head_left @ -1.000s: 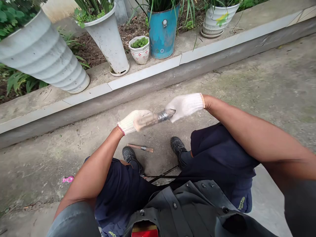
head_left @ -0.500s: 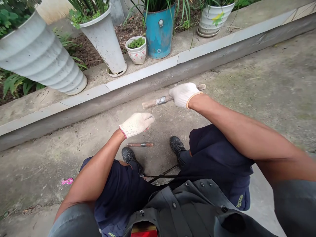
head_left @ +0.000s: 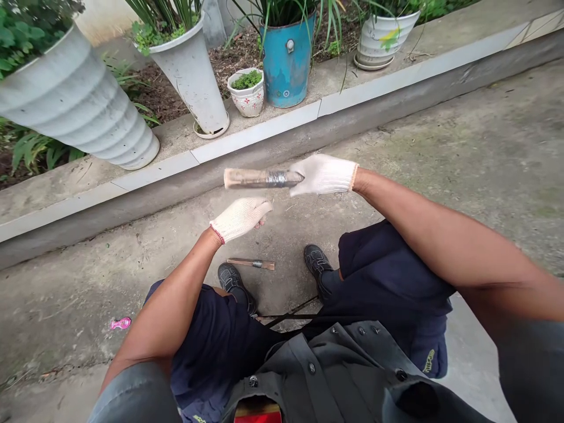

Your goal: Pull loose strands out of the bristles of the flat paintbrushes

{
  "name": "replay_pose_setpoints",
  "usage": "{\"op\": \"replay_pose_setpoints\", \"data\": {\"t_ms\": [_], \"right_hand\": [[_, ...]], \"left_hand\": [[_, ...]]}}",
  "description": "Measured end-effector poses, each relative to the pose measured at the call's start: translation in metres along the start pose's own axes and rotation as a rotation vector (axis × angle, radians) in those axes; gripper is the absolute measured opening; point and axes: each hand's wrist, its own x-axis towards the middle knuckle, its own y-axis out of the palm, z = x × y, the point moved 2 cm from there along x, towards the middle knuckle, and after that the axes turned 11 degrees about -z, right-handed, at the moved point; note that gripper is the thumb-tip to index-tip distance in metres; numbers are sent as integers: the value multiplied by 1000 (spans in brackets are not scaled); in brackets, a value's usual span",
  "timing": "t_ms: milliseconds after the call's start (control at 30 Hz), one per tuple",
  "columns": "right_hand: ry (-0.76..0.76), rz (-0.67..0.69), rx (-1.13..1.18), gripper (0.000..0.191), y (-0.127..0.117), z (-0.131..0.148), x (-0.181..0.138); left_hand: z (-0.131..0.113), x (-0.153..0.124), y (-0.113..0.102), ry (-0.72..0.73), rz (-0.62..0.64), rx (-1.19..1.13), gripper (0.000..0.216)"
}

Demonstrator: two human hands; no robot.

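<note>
My right hand (head_left: 319,174), in a white knit glove, grips a wooden stick (head_left: 247,178) with silvery wire wound round its middle. The stick points left, nearly level, above the concrete. Its other end is hidden inside the glove. Just below the stick's free end is my left hand (head_left: 241,217), gloved as well, its fingers curled and thumb pressed on them. Whatever it may hold is hidden. Another wire-bound wooden stick (head_left: 251,264) lies on the ground below my left hand, near my shoes.
A low tiled ledge (head_left: 259,136) runs across in front, bearing white planters (head_left: 189,76), a small flowered pot (head_left: 247,100) and a blue bucket (head_left: 286,64). On the concrete at left lies a pink object (head_left: 120,323). My shoes (head_left: 317,261) stand on the concrete floor.
My right hand has turned, and the stick in it has swung from a slant to nearly level, its free end moving left and up. My left hand has shifted slightly.
</note>
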Motion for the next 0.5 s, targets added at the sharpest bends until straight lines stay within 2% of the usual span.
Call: {"op": "replay_pose_setpoints", "data": {"t_ms": [133, 233, 300, 367, 500], "right_hand": [[177, -166, -98, 35, -5, -7, 7], [278, -207, -171, 34, -6, -12, 7], [305, -127, -258, 30, -5, -11, 7], [290, 10, -355, 27, -2, -7, 5], [52, 245, -410, 22, 10, 2, -5]], "left_hand": [[-11, -4, 3, -33, 33, -15, 36], [-11, -6, 4, 12, 79, 56, 38], [-9, -6, 1, 45, 74, 108, 39], [-6, -6, -5, 68, 23, 155, 38], [0, -5, -21, 103, -88, 234, 36]]}}
